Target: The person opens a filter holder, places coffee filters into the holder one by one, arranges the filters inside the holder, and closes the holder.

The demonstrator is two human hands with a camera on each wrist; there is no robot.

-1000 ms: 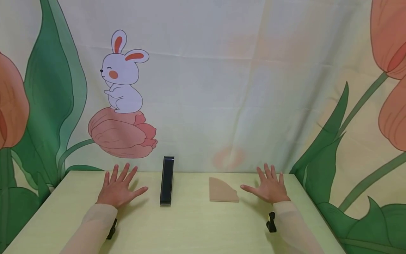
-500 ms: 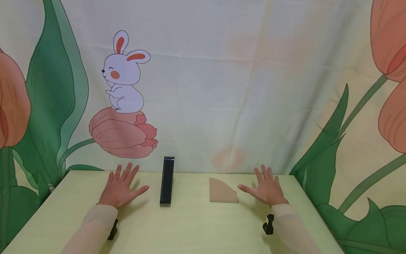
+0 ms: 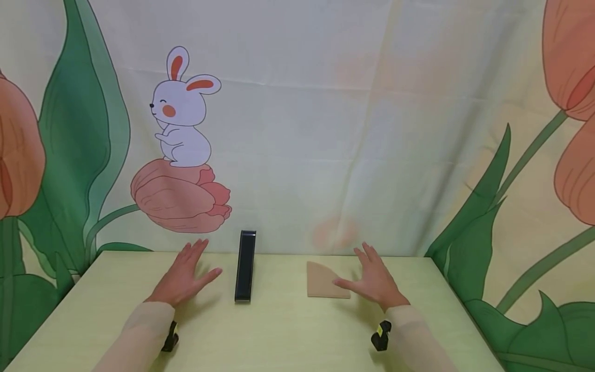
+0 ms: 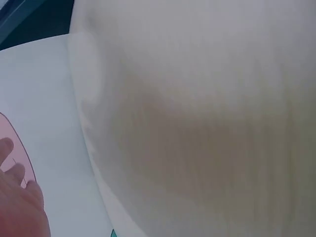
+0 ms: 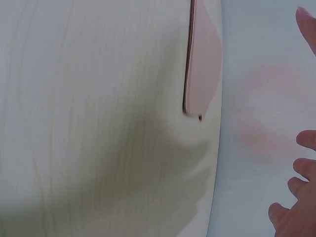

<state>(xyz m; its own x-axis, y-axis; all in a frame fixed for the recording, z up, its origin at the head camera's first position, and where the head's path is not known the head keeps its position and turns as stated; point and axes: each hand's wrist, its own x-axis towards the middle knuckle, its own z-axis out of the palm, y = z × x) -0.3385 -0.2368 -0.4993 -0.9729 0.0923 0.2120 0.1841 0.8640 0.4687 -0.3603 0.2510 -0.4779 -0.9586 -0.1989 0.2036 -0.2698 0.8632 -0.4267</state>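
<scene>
My left hand (image 3: 182, 281) hovers over the left part of the table, fingers extended and thumb apart, holding nothing. To its right is a long, narrow, glossy black object (image 3: 245, 266), a short gap from the thumb. My right hand (image 3: 375, 281) also has its fingers extended and holds nothing. Its thumb overlaps a flat pinkish-tan piece (image 3: 321, 281) in the head view, a quarter-round shape with one curved side. In the right wrist view this tan piece (image 5: 203, 64) shows a thin, layered-looking edge, with the fingers (image 5: 306, 173) off to the right.
The pale wood-grain table (image 3: 279, 336) ends at a hanging cloth (image 3: 288, 129) printed with a rabbit and tulips. A small black device (image 3: 381, 336) sits at the right wrist, another black device (image 3: 170, 337) at the left.
Both hands have moved inward, the right one further, so its thumb now overlaps the tan piece. Their spread fingers have drawn closer together. The black object and the tan piece stay put.
</scene>
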